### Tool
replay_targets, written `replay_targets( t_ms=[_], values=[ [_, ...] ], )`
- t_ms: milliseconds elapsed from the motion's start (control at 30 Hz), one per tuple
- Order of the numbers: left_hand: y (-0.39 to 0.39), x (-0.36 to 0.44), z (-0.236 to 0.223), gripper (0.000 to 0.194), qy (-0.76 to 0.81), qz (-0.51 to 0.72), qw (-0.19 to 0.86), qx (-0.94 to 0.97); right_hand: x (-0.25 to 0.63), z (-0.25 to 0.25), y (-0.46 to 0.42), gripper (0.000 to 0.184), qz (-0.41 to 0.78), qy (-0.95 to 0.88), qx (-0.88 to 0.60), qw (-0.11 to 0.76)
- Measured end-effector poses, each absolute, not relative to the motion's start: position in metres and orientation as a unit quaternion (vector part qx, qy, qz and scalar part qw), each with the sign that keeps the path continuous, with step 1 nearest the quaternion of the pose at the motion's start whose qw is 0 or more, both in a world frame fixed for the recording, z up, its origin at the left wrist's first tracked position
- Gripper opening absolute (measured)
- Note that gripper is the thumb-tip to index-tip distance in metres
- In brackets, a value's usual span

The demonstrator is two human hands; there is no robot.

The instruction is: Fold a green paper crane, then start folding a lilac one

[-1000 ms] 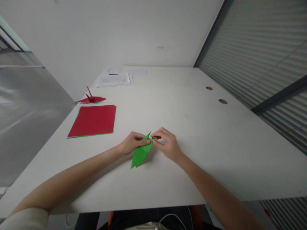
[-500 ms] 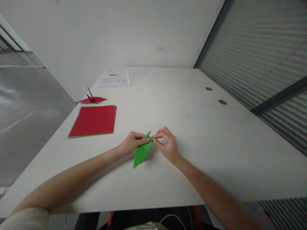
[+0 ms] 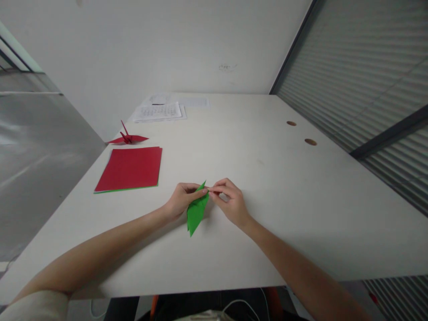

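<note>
A folded green origami paper (image 3: 196, 213) with pointed ends is held above the white table (image 3: 267, 200), near its front. My left hand (image 3: 183, 198) pinches it from the left, thumb on top. From the right, my right hand (image 3: 231, 199) pinches the paper's right edge between thumb and fingertips. One narrow point sticks up past my left thumb, and a wider part hangs down toward me. The spot where the fingertips meet hides the small fold there.
On the left lies a stack of square paper (image 3: 130, 169), red on top with green beneath. Behind it stands a red paper crane (image 3: 128, 138). Written sheets (image 3: 158, 111) lie at the back left. Two round holes (image 3: 310, 142) pierce the table's right side, by the window blinds (image 3: 364, 67).
Both hands have shifted slightly left and away from me with the green paper. The paper has turned a little, and its hanging part now looks narrower.
</note>
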State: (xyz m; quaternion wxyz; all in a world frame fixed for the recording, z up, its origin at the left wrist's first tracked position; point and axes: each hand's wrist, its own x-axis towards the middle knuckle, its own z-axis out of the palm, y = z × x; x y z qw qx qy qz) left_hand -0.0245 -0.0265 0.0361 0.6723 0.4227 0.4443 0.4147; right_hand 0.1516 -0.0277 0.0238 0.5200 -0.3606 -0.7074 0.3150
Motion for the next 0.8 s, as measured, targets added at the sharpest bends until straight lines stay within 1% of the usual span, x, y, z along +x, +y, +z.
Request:
replay_targets(
  t_ms=[100, 233, 433, 633, 800],
  values=[
    [-0.0267, -0.0231, 0.0355, 0.037, 0.448, 0.438, 0.655, 0.422, 0.1498, 0.0201, -0.0278, 0.009, 0.370, -0.665, -0.394, 0.516],
    [-0.0275, -0.0216, 0.0353, 0.035, 0.454, 0.457, 0.636, 0.424, 0.1483, 0.0192, -0.0286, 0.014, 0.411, -0.628, -0.423, 0.507],
    [-0.0294, -0.0193, 0.0389, 0.035, 0.453, 0.465, 0.630, 0.426, 0.1464, 0.0215, -0.0294, 0.017, 0.457, -0.606, -0.415, 0.501],
    [-0.0292, -0.0203, 0.0401, 0.035, 0.465, 0.457, 0.620, 0.436, 0.1456, 0.0207, -0.0258, 0.024, 0.545, -0.543, -0.403, 0.495],
    [-0.0304, -0.0209, 0.0407, 0.036, 0.476, 0.449, 0.604, 0.454, 0.1464, 0.0215, -0.0240, 0.027, 0.577, -0.521, -0.401, 0.485]
  ],
)
